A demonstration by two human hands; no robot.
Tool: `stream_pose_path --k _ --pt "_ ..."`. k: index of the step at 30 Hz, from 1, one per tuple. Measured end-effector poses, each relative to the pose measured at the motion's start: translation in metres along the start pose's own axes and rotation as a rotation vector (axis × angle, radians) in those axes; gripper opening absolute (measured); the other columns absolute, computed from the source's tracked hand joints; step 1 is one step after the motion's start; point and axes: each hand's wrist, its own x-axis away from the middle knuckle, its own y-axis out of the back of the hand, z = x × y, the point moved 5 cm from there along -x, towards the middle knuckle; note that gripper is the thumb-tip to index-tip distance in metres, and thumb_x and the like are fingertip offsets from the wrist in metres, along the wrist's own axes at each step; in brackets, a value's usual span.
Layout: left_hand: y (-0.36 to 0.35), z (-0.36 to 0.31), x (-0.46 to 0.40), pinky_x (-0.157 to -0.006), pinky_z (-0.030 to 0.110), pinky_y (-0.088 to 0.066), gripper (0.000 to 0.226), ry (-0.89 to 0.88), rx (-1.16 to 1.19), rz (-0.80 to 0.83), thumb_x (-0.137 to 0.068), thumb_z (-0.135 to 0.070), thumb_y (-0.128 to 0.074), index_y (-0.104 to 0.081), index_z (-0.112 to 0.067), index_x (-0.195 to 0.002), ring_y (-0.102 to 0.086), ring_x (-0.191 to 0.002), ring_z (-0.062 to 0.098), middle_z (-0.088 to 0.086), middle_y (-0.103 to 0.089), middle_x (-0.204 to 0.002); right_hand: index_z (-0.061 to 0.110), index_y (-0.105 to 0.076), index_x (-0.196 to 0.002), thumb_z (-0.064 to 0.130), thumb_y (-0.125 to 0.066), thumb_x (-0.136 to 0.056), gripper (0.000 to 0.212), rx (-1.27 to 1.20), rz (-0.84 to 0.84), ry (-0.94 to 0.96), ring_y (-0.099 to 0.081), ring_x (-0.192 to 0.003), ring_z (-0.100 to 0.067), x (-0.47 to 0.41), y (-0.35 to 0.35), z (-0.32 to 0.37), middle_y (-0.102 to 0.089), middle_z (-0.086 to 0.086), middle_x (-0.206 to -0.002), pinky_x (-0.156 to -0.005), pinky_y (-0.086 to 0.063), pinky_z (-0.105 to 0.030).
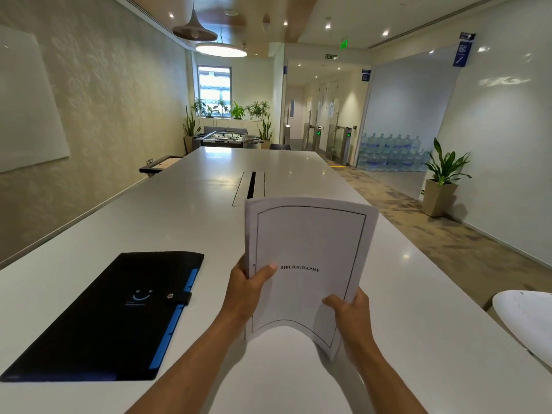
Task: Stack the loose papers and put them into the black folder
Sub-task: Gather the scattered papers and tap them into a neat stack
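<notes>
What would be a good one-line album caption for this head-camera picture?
Both hands, left and right, hold a stack of papers above the white table, beside a closed black folder.

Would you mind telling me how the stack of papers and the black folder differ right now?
The stack of papers is white and held up off the white table by the left hand and right hand; the black folder is dark with blue edging and lies flat on the table, untouched. The papers bow in the grip; the folder lies flat, its snap strap closed. Both are rectangular.
</notes>
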Motion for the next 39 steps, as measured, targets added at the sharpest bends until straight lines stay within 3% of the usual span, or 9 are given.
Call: stream_pose_path --k 5,10,14,19,24,28,30,35,39 --pt "-0.001 0.001 0.005 -0.068 0.022 -0.056 0.015 -0.074 -0.06 -0.065 -0.088 -0.024 -0.065 -0.065 -0.031 -0.101 -0.068 -0.09 0.012 -0.004 -0.072 -0.098 0.024 -0.067 -0.094 -0.003 -0.066 -0.076 0.033 0.033 -0.015 -0.024 -0.071 -0.073 -0.007 0.001 0.004 -0.001 -0.075 0.014 -0.084 -0.054 -0.052 -0.014" --pt "0.001 0.002 0.005 -0.083 0.03 -0.055 0.014 -0.099 -0.112 -0.129 -0.089 -0.033 -0.061 -0.062 -0.037 -0.102 -0.066 -0.099 0.009 -0.011 -0.07 -0.105 0.025 -0.068 -0.091 -0.006 -0.066 -0.073 0.036 0.045 -0.046 -0.016 -0.07 -0.073 -0.004 0.003 0.004 -0.001 -0.075 0.015 -0.083 -0.055 -0.051 -0.012" --pt "-0.003 0.0 0.007 -0.072 0.015 -0.053 0.011 -0.125 -0.131 -0.144 -0.09 -0.033 -0.059 -0.06 -0.04 -0.098 -0.065 -0.093 -0.002 -0.017 -0.068 -0.1 0.031 -0.064 -0.092 -0.004 -0.068 -0.074 0.04 0.023 -0.064 -0.042 -0.068 -0.078 0.0 0.008 0.003 -0.01 -0.072 0.023 -0.084 -0.056 -0.051 -0.01" --pt "-0.007 -0.009 0.008 -0.081 0.021 -0.054 0.011 -0.149 -0.114 -0.176 -0.091 -0.033 -0.058 -0.059 -0.039 -0.1 -0.065 -0.098 0.002 -0.015 -0.068 -0.103 0.018 -0.064 -0.096 -0.005 -0.07 -0.071 0.035 -0.07 -0.169 -0.135 -0.068 -0.085 -0.02 0.008 0.017 -0.025 -0.072 0.001 -0.09 -0.064 -0.05 -0.025" --pt "-0.012 -0.016 0.005 -0.094 0.036 -0.05 0.017 -0.126 0.013 -0.287 -0.091 -0.035 -0.06 -0.063 -0.03 -0.107 -0.063 -0.104 0.008 -0.01 -0.069 -0.107 0.012 -0.052 -0.115 -0.002 -0.072 -0.06 0.06 -0.483 -0.303 -0.321 -0.059 -0.085 -0.024 0.019 0.018 -0.033 -0.06 -0.007 -0.097 -0.073 -0.048 -0.034" --pt "-0.025 -0.005 0.012 -0.104 0.045 -0.043 0.042 -0.017 0.152 -0.327 -0.089 -0.04 -0.061 -0.055 -0.018 -0.124 -0.057 -0.114 0.019 0.001 -0.063 -0.12 0.007 -0.06 -0.116 0.003 -0.068 -0.062 0.055 -0.846 -0.164 -0.423 -0.064 -0.093 -0.029 0.031 -0.01 -0.028 -0.066 -0.014 -0.106 -0.08 -0.05 -0.035" --pt "-0.033 0.003 0.016 -0.103 0.037 -0.041 0.044 0.023 0.196 -0.319 -0.089 -0.042 -0.061 -0.052 -0.019 -0.125 -0.054 -0.116 0.016 -0.004 -0.06 -0.122 0.004 -0.063 -0.117 0.002 -0.064 -0.069 0.048 -0.882 -0.161 -0.458 -0.066 -0.097 -0.03 0.032 -0.015 -0.028 -0.068 -0.016 -0.11 -0.085 -0.051 -0.039" --pt "-0.037 0.014 0.021 -0.072 0.008 -0.045 0.008 0.081 0.167 -0.205 -0.089 -0.038 -0.062 -0.056 -0.038 -0.095 -0.06 -0.089 -0.011 -0.026 -0.062 -0.096 0.012 -0.067 -0.116 -0.003 -0.061 -0.077 0.042 -0.803 -0.27 -0.4 -0.066 -0.104 -0.026 0.03 -0.001 -0.034 -0.072 -0.008 -0.114 -0.092 -0.05 -0.042" --pt "-0.02 0.014 0.017 -0.089 0.035 -0.053 0.035 0.083 0.237 -0.138 -0.082 -0.028 -0.071 -0.06 -0.024 -0.115 -0.067 -0.103 0.013 -0.001 -0.071 -0.113 0.013 -0.065 -0.116 -0.01 -0.057 -0.081 0.042 -0.712 -0.217 -0.288 -0.071 -0.094 -0.019 0.024 0.016 -0.025 -0.075 -0.003 -0.106 -0.072 -0.057 -0.03"
